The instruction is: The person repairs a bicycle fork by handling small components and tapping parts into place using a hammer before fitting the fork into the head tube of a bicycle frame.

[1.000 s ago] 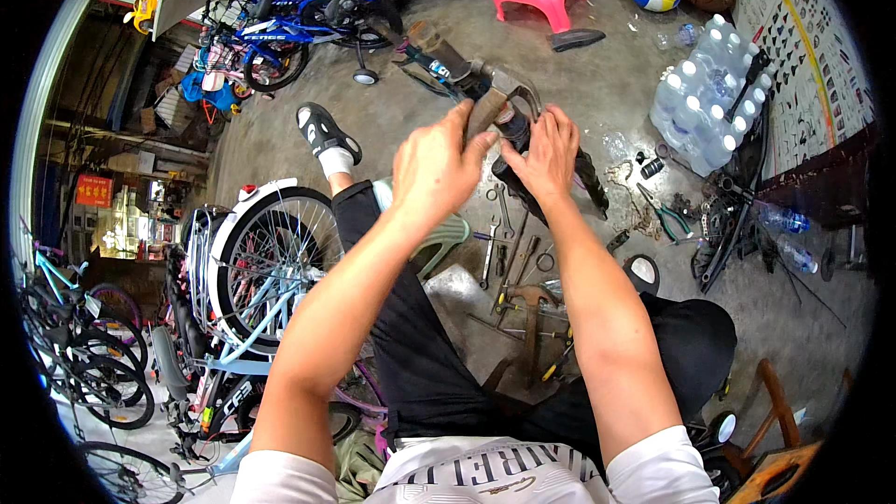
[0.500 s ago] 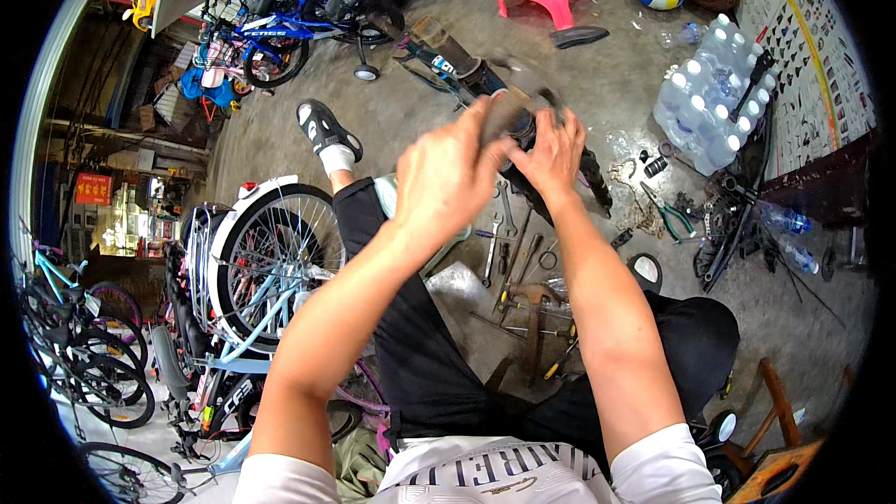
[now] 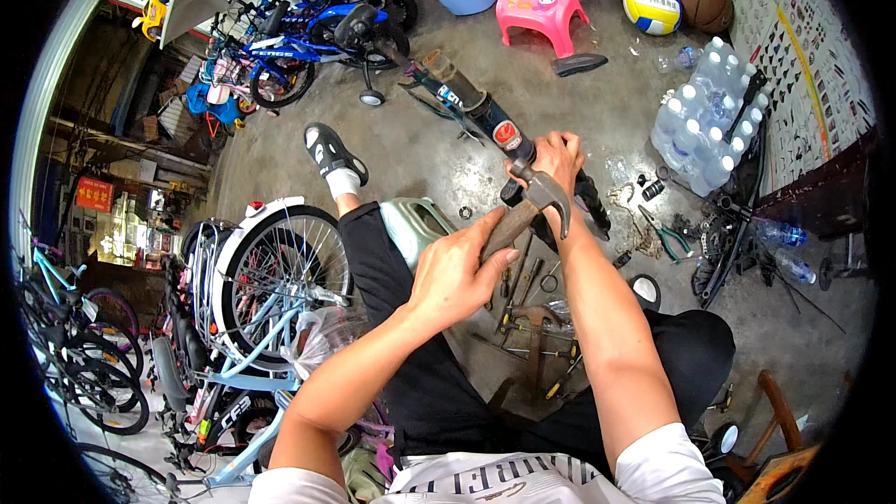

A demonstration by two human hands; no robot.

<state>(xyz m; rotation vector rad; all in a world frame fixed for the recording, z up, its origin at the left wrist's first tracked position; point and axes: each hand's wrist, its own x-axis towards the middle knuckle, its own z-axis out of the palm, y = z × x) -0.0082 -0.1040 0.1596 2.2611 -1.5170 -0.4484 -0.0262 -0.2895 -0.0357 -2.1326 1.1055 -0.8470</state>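
My left hand (image 3: 457, 275) is closed round the wooden handle of a claw hammer (image 3: 543, 189). The hammer's steel head hangs just short of my right wrist, its claw curving to the right. Past it, my right hand (image 3: 558, 157) grips the near end of a dark bicycle frame (image 3: 478, 114) with a red round badge. The hammer head and my hand hide part of that end. Where the hammer face lies against the frame, I cannot tell whether they touch.
Hand tools lie on the floor between my legs, among them a second claw hammer (image 3: 536, 319); green-handled pliers (image 3: 670, 233) are to the right. A light blue bicycle (image 3: 280, 294) stands left, a pale green stool (image 3: 411, 224) before me, packed water bottles (image 3: 705, 121) at the right.
The hammer has come down and toward me with my left hand, its head now sharp rather than blurred. My right hand stays on the frame. The whole view has shifted slightly.
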